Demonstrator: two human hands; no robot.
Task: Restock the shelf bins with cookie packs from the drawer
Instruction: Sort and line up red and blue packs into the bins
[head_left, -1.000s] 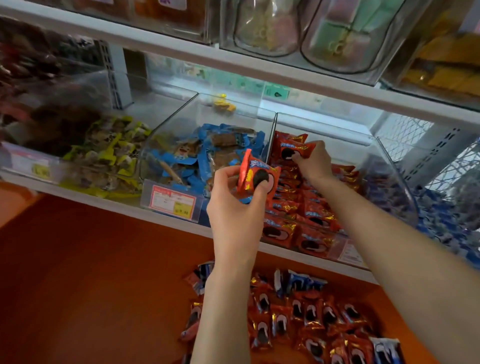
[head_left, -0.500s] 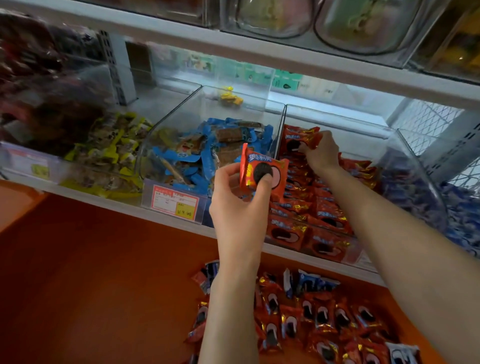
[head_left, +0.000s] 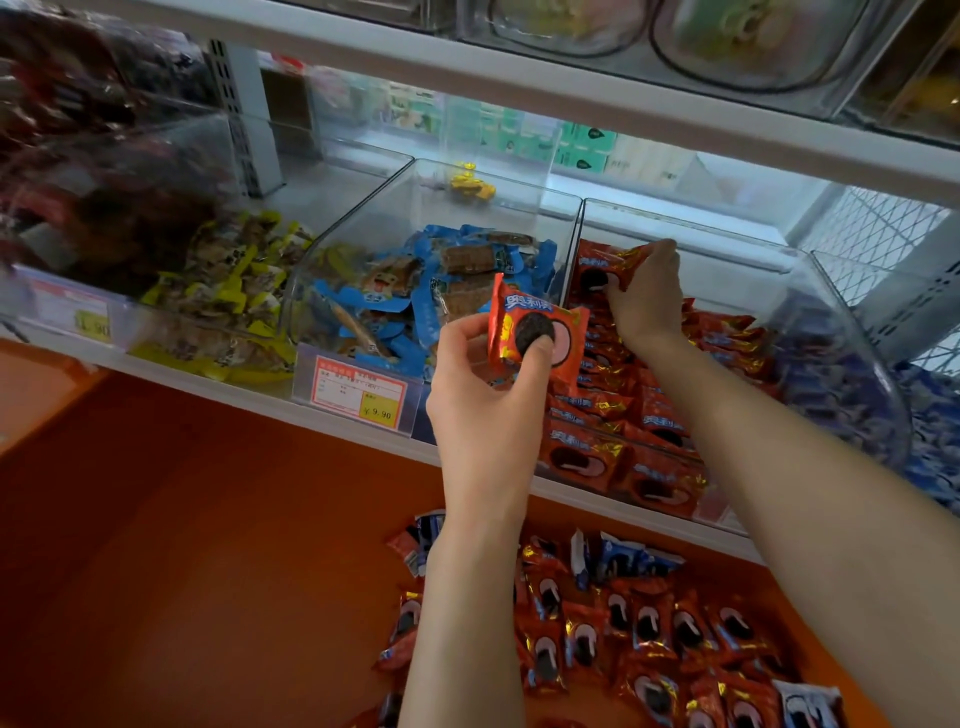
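Left hand (head_left: 488, 410) pinches a red cookie pack (head_left: 540, 332) near its lower edge, thumb on the face, just in front of the clear bin (head_left: 701, 231). Right hand (head_left: 649, 306) grips a second red pack (head_left: 597, 262) deep at the bin's back. More packs lie in the orange drawer (head_left: 208, 519) below. Judged light, crinkly, slick foil (biscuit inside probably brittle), so hold it flat across the faces or by a crimped seam, gently.

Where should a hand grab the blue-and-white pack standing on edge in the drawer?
Probably its top edge, from above: the blue-and-white pack stands on edge in the drawer, thin side up, so thumb and finger fit its flat faces. Red packs crowd its base.
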